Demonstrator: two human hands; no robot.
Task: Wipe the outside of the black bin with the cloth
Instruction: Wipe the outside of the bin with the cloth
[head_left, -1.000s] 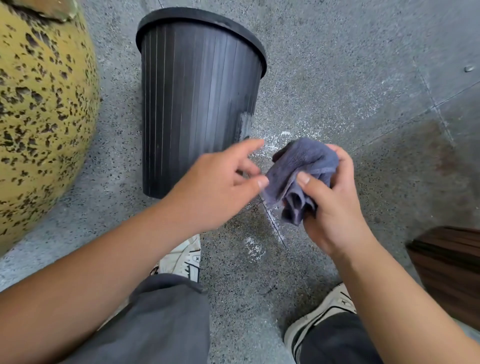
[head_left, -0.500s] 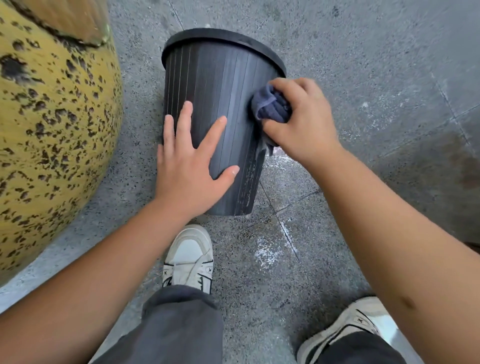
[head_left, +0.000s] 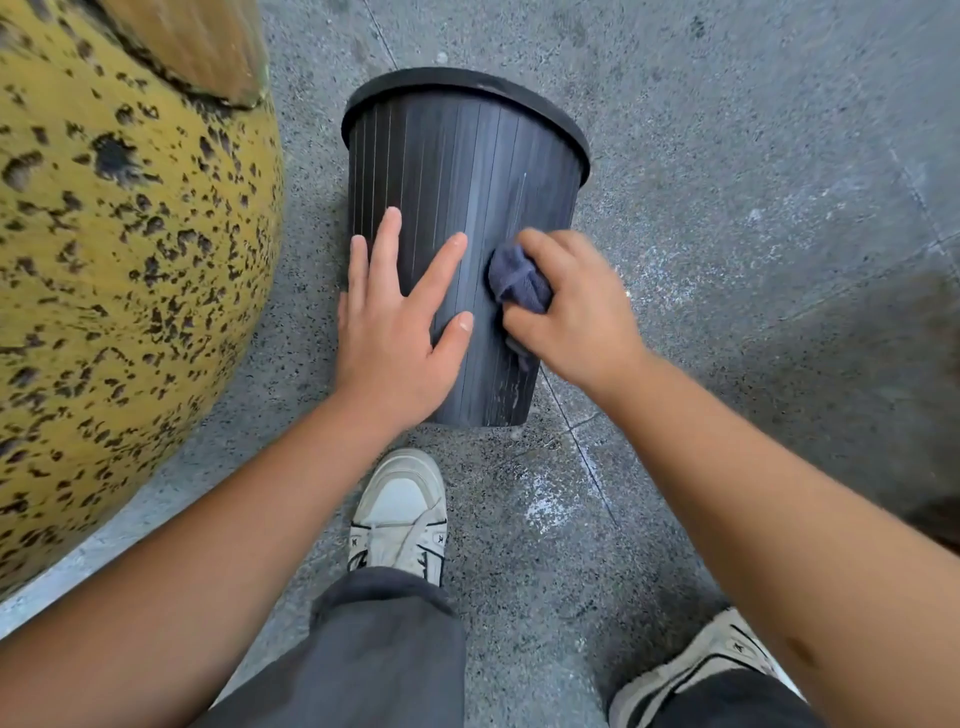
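Since half a second ago our right hand (head_left: 576, 317) slid down the black bin (head_left: 462, 208) wall, fingers bunched round the cloth (head_left: 519, 283). Our left hand (head_left: 397, 332) lies flat, fingers spread, on the bin, which stands rim-down on the floor (head_left: 727, 156).

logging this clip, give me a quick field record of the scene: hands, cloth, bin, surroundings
left hand: left hand flat on the bin's side, fingers spread and straight
right hand: right hand grips the bunched cloth
cloth: cloth, dark blue-grey, pressed to the bin's wall
bin: black bin, ribbed, whitish streaks on its side and scuffs near one end
floor: speckled grey floor
nearby: yellow spotted rounded object left of the bin
feet: white sneaker just short of the bin
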